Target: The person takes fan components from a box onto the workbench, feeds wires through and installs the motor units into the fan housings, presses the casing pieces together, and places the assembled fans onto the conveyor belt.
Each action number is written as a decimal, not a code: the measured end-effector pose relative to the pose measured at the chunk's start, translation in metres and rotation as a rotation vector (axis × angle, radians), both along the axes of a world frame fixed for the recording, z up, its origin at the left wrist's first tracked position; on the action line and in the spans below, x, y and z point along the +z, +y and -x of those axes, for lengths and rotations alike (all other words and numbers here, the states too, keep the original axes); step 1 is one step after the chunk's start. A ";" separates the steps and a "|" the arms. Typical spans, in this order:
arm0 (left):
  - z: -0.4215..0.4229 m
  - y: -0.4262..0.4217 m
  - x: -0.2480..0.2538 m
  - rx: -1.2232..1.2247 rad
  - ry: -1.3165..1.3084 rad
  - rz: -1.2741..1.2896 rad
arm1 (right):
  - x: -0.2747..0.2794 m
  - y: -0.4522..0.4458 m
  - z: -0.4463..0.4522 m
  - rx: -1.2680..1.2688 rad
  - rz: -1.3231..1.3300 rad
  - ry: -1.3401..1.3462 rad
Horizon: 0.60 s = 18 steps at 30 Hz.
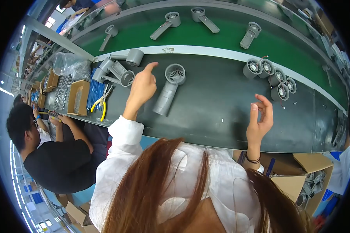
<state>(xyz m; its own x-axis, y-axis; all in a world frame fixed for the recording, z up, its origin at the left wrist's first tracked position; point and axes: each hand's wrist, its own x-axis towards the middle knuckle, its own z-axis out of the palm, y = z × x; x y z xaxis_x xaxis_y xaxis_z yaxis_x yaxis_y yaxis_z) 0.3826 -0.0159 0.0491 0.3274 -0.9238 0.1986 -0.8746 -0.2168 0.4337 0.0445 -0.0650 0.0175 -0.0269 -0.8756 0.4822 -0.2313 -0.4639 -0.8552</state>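
Observation:
My left hand [143,88] hovers over the bench with its index finger stretched out and the other fingers partly curled. Nothing shows in it. Just right of it lies a grey handheld fan housing [167,97], its round head away from me, apart from the hand. Several more grey fan housings [123,73] are piled to the hand's left. My right hand [261,118] is raised above the bench's right side, thumb and fingers apart, holding nothing visible. Beyond it stand several round grey fan heads [279,93] with small wires.
Yellow-handled pliers [101,104] lie at the left beside blue strips [95,91] and a cardboard tray [78,97]. Fan housings [170,21] rest on the green conveyor [136,35]. A co-worker [58,155] sits at the left. A carton [291,186] of grey parts is below right.

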 end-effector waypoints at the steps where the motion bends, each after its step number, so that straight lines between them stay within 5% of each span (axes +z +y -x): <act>1: 0.005 -0.001 -0.003 -0.034 0.072 0.011 | 0.002 -0.002 -0.001 -0.002 0.009 0.008; 8: 0.061 0.023 0.003 -0.045 0.336 0.068 | 0.020 -0.017 -0.007 -0.026 0.098 0.007; 14: 0.111 0.048 -0.021 -0.180 -0.076 -0.107 | 0.030 -0.037 -0.018 -0.020 0.128 0.072; 17: 0.102 0.037 -0.037 -0.162 0.042 -0.048 | 0.039 -0.053 -0.026 -0.009 0.147 0.161; 18: 0.097 0.032 -0.037 -0.151 0.386 -0.107 | 0.039 -0.060 -0.027 -0.022 0.166 0.190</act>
<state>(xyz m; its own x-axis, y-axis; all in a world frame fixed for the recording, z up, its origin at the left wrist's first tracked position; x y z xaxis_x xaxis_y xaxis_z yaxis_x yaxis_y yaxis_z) 0.2857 0.0161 0.0123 0.2185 -0.9758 -0.0117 -0.6777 -0.1603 0.7176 0.0716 -0.1247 0.0567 0.0601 -0.7841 0.6177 -0.3920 -0.5877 -0.7078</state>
